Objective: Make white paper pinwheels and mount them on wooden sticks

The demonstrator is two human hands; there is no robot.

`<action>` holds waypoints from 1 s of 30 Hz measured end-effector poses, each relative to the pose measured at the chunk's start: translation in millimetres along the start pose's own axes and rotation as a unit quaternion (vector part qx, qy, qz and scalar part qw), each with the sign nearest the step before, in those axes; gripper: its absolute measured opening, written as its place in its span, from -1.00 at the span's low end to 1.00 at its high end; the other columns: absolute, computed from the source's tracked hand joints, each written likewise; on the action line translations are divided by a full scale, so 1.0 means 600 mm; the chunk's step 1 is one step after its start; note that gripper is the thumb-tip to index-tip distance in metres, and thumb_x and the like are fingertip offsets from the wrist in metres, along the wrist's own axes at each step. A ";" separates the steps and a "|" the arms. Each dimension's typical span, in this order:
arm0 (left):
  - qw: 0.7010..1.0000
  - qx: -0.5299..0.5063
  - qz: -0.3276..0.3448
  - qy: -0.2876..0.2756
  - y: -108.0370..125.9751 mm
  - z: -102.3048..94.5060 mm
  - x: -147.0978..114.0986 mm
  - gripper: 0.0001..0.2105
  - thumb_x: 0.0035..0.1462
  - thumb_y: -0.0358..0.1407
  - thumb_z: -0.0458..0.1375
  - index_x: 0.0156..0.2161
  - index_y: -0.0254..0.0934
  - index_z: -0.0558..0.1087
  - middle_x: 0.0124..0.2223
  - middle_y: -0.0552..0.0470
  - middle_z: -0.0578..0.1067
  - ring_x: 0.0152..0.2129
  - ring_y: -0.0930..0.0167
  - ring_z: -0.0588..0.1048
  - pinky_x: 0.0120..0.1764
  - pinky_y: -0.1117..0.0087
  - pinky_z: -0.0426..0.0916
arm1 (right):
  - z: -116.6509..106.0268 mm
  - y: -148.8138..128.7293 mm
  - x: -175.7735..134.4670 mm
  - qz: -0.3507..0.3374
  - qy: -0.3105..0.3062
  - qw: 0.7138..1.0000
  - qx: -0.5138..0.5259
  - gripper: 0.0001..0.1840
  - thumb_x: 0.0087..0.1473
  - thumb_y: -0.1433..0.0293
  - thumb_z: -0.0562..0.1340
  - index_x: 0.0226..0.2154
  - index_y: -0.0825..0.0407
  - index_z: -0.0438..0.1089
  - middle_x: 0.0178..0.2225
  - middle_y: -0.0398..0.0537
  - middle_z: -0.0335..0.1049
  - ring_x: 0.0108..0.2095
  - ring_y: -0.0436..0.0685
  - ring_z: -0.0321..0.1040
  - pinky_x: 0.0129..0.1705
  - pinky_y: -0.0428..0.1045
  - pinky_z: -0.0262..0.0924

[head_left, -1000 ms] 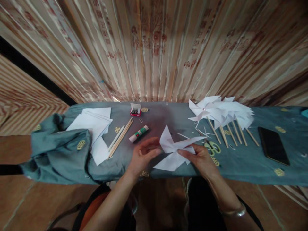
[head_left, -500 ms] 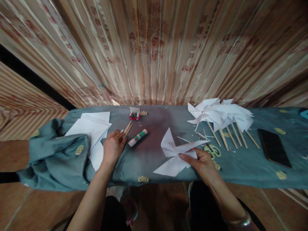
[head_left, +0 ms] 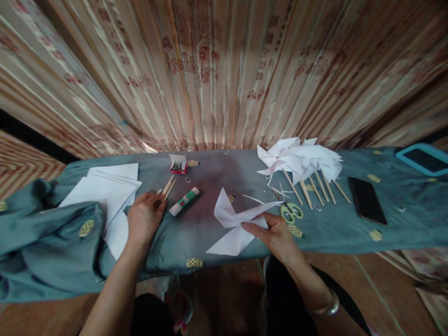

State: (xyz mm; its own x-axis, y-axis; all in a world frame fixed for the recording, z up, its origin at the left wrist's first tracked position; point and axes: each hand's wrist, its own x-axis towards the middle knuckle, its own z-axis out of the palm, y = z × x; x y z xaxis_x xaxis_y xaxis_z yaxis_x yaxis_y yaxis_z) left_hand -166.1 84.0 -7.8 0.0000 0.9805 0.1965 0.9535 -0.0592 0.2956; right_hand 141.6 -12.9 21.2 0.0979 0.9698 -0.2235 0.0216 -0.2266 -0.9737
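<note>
My right hand [head_left: 276,235] pinches a folded white paper pinwheel [head_left: 233,219] near its centre, thumb on top, over the front part of the table. My left hand [head_left: 145,214] is closed with its fingers round the lower ends of thin wooden sticks [head_left: 169,187]; how many it grips is hidden. A glue stick [head_left: 184,201] with a green label lies just right of those sticks. Behind it stands an open red box of small dark pins or tacks [head_left: 178,165]. White paper sheets [head_left: 115,186] lie in an overlapping pile left of my left hand.
Several finished pinwheels on sticks [head_left: 301,158] lie overlapped at the back right. Green-handled scissors [head_left: 291,212] and paper scraps [head_left: 279,190] lie beside my right hand. Farther right are a black phone [head_left: 367,200] and a blue-framed device [head_left: 422,158]. Bunched cloth [head_left: 52,247] covers the left end.
The view has turned to the right, so everything appears shifted left and more of the blue-framed device shows. Both hands keep nearly the same places beside the sticks and on the pinwheel.
</note>
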 end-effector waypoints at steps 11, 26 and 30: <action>0.999 0.048 0.013 0.002 0.010 -0.006 -0.001 -0.66 0.15 -0.18 -0.04 -0.27 -0.27 0.57 -0.21 -0.13 0.56 -0.28 0.20 0.53 -0.29 0.31 0.37 | 0.000 -0.003 -0.004 -0.010 0.007 1.000 -0.011 -0.80 -0.19 0.22 0.39 -0.48 0.00 0.57 -0.50 -0.11 0.54 -0.51 0.09 0.37 -0.43 -0.04 0.25; 0.991 -0.107 -0.022 0.077 0.023 -0.029 -0.004 -0.78 0.08 -0.22 0.10 -0.38 -0.30 0.53 -0.31 -0.08 0.55 -0.36 0.27 0.51 -0.27 0.31 0.35 | 0.000 -0.002 -0.005 -0.027 0.011 0.999 -0.023 -0.81 -0.17 0.24 0.38 -0.51 0.02 0.55 -0.53 -0.11 0.53 -0.54 0.08 0.38 -0.47 -0.06 0.26; 0.960 -0.252 -0.036 0.114 0.056 -0.055 -0.014 -0.87 -0.01 -0.25 0.19 -0.43 -0.28 0.52 -0.37 0.00 0.52 -0.46 0.39 0.48 -0.33 0.38 0.36 | -0.002 -0.004 -0.008 -0.037 0.006 0.999 -0.025 -0.81 -0.16 0.25 0.38 -0.49 0.03 0.55 -0.52 -0.11 0.53 -0.53 0.08 0.38 -0.46 -0.05 0.27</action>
State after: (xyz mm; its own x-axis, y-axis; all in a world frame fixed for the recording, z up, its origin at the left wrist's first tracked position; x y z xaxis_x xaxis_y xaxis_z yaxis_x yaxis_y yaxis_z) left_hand -144.1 67.5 31.6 -0.1812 0.9225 0.3409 0.6810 -0.1323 0.7202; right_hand 142.0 -17.0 24.9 0.1052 0.9830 -0.1506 0.0784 -0.1591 -0.9841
